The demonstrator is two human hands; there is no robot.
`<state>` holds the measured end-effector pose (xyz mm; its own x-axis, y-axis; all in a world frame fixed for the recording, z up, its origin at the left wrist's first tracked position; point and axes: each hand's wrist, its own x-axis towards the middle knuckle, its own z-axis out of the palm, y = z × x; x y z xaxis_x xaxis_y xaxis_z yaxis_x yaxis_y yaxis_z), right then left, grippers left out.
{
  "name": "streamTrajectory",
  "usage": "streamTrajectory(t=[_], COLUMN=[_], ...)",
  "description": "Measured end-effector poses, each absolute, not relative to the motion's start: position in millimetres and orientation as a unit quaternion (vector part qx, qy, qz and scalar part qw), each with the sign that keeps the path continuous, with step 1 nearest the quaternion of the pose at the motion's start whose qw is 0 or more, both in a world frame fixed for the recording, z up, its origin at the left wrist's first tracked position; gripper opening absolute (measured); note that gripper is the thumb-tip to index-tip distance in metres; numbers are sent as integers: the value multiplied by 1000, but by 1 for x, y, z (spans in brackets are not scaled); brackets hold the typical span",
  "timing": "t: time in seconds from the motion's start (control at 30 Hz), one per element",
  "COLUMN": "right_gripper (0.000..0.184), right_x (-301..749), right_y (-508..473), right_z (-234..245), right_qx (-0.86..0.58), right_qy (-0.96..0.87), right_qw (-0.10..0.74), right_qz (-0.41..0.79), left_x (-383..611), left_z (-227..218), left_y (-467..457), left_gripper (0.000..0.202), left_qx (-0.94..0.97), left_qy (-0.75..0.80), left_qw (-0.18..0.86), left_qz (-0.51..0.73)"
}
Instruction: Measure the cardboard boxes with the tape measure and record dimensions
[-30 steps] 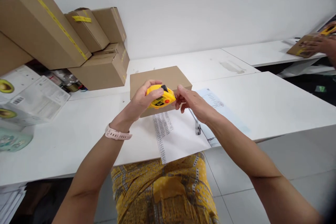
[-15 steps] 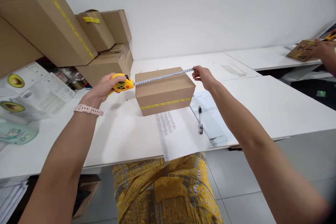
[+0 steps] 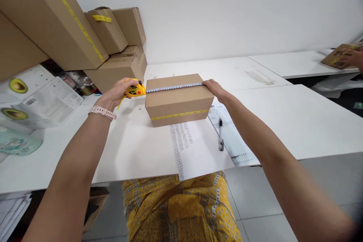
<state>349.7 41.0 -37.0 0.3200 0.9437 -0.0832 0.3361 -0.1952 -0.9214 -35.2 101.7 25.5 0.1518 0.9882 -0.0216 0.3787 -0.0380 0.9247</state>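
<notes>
My left hand is closed around a yellow tape measure, just off the left end of a brown cardboard box. The pulled-out blade stretches across the top of the box. At the far end of the blade, my right hand pinches its tip against the box's right top edge. A strip of yellow tape runs along the box's front side. Under and in front of the box lie a printed sheet and a pale blue document, with a black-capped pen on the papers.
Stacked cardboard boxes and a white carton with avocado pictures fill the left side. A mint-green bottle stands by the left edge. At far right, another person's hand touches a small box. The white table ends before my lap.
My right hand has come down and left, bringing the blade's end from beyond the box onto its right top edge. The blade now lies lower over the box top.
</notes>
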Motion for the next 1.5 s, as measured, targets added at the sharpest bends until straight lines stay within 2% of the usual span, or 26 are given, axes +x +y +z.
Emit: streamTrajectory(t=[0.47, 0.73, 0.97, 1.07, 1.17, 1.23, 1.3, 1.37, 1.5], right_gripper=[40, 28, 25, 25, 24, 26, 27, 28, 26], right_x=[354, 347, 344, 350, 355, 354, 347, 338, 314], right_y=[44, 35, 38, 43, 49, 55, 63, 75, 110], right_z=[-48, -34, -26, -22, -14, -6, 2, 9, 16], right_qx=[-676, -677, -721, -695, -622, -581, -559, -557, -608], right_qy=[-454, -450, -472, -468, -481, -525, -584, -629, -647], right_qw=[449, 450, 429, 480, 560, 565, 522, 459, 357], right_qz=[369, 369, 272, 260, 260, 260, 272, 290, 290], left_x=[-37, -39, -39, -38, -33, -24, -9, 13, 63], left_z=[23, 21, 35, 49, 45, 28, 3, -22, -45], left_y=[102, 101, 94, 69, 18, -24, -65, -95, -113], left_gripper=[27, 32, 37, 40, 46, 59, 72, 80, 72], left_qx=[625, 627, 651, 699, 706, 641, 551, 472, 399], left_qy=[536, 544, 552, 517, 462, 416, 346, 291, 232], left_qw=[438, 435, 409, 405, 485, 619, 741, 812, 844], left_qz=[360, 350, 323, 283, 230, 179, 162, 183, 273])
